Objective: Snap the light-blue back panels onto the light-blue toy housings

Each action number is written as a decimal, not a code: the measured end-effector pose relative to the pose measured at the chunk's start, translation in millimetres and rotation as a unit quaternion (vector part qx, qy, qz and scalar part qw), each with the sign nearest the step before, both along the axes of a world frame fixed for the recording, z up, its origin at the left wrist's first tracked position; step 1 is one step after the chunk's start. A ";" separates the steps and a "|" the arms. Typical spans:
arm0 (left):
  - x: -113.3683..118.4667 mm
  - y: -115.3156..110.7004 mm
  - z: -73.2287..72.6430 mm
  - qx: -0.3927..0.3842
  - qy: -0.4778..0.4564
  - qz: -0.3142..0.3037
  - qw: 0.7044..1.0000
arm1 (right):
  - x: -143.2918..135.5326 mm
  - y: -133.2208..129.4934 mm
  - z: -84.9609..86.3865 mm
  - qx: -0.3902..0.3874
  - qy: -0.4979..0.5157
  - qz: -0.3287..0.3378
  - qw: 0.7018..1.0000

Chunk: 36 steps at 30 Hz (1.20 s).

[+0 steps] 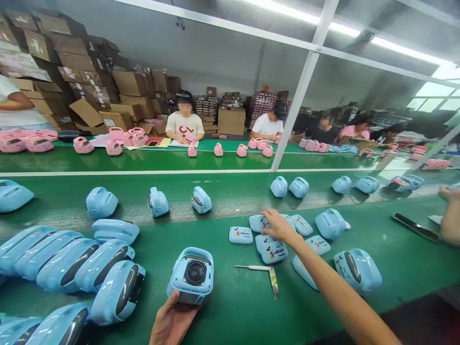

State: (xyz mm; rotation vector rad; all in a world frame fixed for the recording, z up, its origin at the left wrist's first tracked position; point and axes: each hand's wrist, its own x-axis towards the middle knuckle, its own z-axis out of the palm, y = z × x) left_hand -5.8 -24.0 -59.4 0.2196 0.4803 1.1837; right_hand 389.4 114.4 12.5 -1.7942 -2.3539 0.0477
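My left hand (172,320) grips a light blue portable speaker (176,278) from below, its front uncovered so the round black speaker cone (195,272) faces up. Farther right, my right hand (278,225) has its fingers bent around the edge of a light blue printed cover (257,223). More covers with a cartoon mouse and "MICKEY" lettering lie around it, one of them a single cover (240,235) on the left. Just below them rests a thin white-handled pick tool (257,268), touching a yellowish strip (274,282).
Rows of blue speakers (68,268) fill the left side. Two more blue speakers (330,224) (362,270) stand right of my forearm. Blue speakers line the belt (237,191) ahead. A black bar (415,227) and another person's hand (451,211) are at right. Co-workers sit across, among pink speakers.
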 end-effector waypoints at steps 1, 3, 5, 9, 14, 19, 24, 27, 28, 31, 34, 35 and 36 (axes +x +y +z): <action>-1.9 -1.8 -2.3 0.001 -0.003 0.007 1.000 | 1.7 3.0 2.0 -0.001 -0.009 0.014 1.000; -5.0 -4.1 -7.6 -0.014 -0.008 0.018 1.000 | 4.1 9.6 5.8 -0.005 -0.026 0.040 0.999; -7.0 -4.6 -14.4 -0.044 -0.008 0.025 0.999 | 4.9 15.5 8.6 -0.008 -0.039 0.060 0.997; -6.9 -3.0 -26.1 -0.081 -0.015 0.041 0.996 | 5.3 20.5 11.9 -0.010 -0.046 0.086 0.995; -2.7 -2.5 -20.7 0.014 -0.110 0.038 0.993 | 15.2 16.0 15.5 -0.008 -0.008 0.083 0.997; 1.0 -1.3 -10.9 0.032 -0.137 0.048 0.989 | 29.8 15.6 14.2 -0.011 0.067 0.031 0.997; 4.6 2.7 -9.8 0.037 -0.134 0.044 0.989 | 25.2 15.5 9.5 -0.039 0.148 0.011 0.988; 4.8 2.2 -10.0 0.037 -0.143 0.042 0.988 | 20.4 12.8 13.2 -0.051 0.210 0.000 0.976; 4.4 1.5 -9.5 0.031 -0.141 0.046 0.988 | 20.1 11.3 16.3 -0.053 0.235 -0.005 0.970; 4.0 -0.6 -3.2 -0.013 -0.097 0.083 0.992 | 19.2 2.6 28.6 -0.058 0.326 -0.021 0.943; 10.9 -0.9 14.7 -0.100 0.013 0.146 0.984 | 1.5 -16.2 35.0 -0.081 0.432 -0.017 0.898; 15.6 -0.6 23.0 -0.131 0.054 0.161 0.977 | -11.5 -24.8 34.1 -0.095 0.461 -0.007 0.882; 21.3 -0.1 32.0 -0.158 0.090 0.167 0.969 | -28.2 -34.3 31.6 -0.117 0.492 0.006 0.862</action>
